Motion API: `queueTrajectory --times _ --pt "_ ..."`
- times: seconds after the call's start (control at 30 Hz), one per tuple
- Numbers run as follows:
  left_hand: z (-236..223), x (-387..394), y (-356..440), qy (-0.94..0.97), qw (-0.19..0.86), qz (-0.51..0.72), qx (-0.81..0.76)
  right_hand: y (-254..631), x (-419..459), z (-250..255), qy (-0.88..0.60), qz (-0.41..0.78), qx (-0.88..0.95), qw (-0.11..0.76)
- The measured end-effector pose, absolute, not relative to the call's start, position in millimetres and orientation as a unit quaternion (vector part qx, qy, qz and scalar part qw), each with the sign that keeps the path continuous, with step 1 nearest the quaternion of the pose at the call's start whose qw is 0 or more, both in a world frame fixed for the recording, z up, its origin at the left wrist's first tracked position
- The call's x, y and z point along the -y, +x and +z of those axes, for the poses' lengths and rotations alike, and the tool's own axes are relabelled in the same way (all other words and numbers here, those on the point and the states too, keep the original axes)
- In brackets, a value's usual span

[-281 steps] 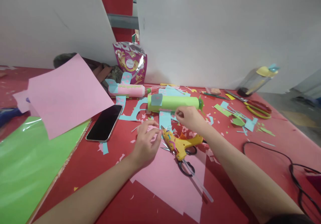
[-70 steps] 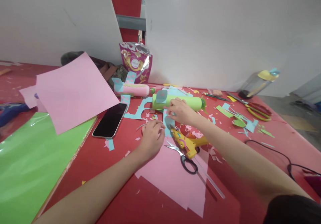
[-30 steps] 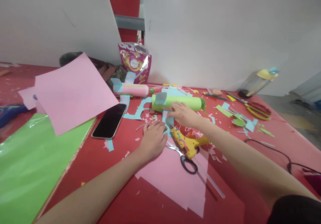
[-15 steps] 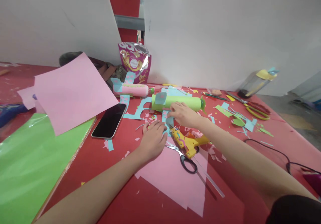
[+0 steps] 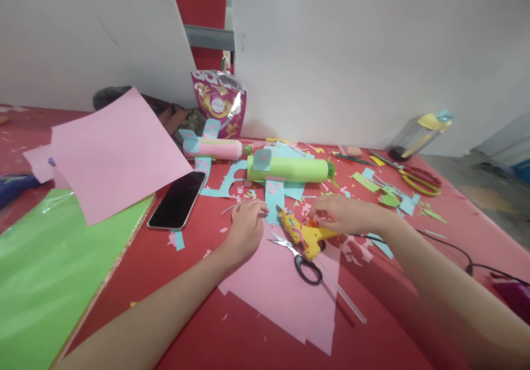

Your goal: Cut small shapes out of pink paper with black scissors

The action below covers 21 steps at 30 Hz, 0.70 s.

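Note:
My right hand (image 5: 350, 214) is at the handle of a yellow hot glue gun (image 5: 304, 233), its fingers curled around the handle and orange trigger. My left hand (image 5: 245, 231) rests on the red table with its fingers curled in; whatever may be inside them is hidden. Just right of its fingertips lies a light blue paper strip with pink shapes (image 5: 274, 201), which reaches under a bottle wrapped in green paper (image 5: 293, 170). Black-handled scissors (image 5: 306, 268) lie on pink paper sheets (image 5: 285, 304) below the glue gun.
A pink-wrapped bottle (image 5: 217, 149), a phone (image 5: 178, 201), a large pink sheet (image 5: 120, 154) and green sheets (image 5: 45, 270) are on the left. Behind stands a snack bag (image 5: 219, 102). Red-and-yellow-handled scissors (image 5: 420, 179) and a clear bottle (image 5: 418, 137) are at right, among paper scraps.
My right hand has left the green bottle and moved down and right to the glue gun. My left hand has drawn back slightly from the blue strip, its fingers more curled.

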<state>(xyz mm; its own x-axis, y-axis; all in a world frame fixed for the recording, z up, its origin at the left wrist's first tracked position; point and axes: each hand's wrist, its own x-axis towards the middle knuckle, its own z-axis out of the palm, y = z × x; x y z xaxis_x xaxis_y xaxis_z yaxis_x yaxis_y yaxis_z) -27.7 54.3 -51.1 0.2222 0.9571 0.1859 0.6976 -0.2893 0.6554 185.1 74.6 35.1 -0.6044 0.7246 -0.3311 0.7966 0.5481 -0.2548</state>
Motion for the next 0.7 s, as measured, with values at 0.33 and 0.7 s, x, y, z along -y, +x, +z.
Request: queueTrajectory --times 0.33,0.7 --pt "-50.4 -53.6 -30.0 0.736 0.254 0.333 -0.533 196.4 -36.1 0.7 0.486 -0.221 -0.846 -0.004" --pt "-48.7 -53.1 -33.9 0.703 0.294 0.386 -0.519 230.4 -33.0 -0.1 0.573 -0.161 -0.775 -0.212"
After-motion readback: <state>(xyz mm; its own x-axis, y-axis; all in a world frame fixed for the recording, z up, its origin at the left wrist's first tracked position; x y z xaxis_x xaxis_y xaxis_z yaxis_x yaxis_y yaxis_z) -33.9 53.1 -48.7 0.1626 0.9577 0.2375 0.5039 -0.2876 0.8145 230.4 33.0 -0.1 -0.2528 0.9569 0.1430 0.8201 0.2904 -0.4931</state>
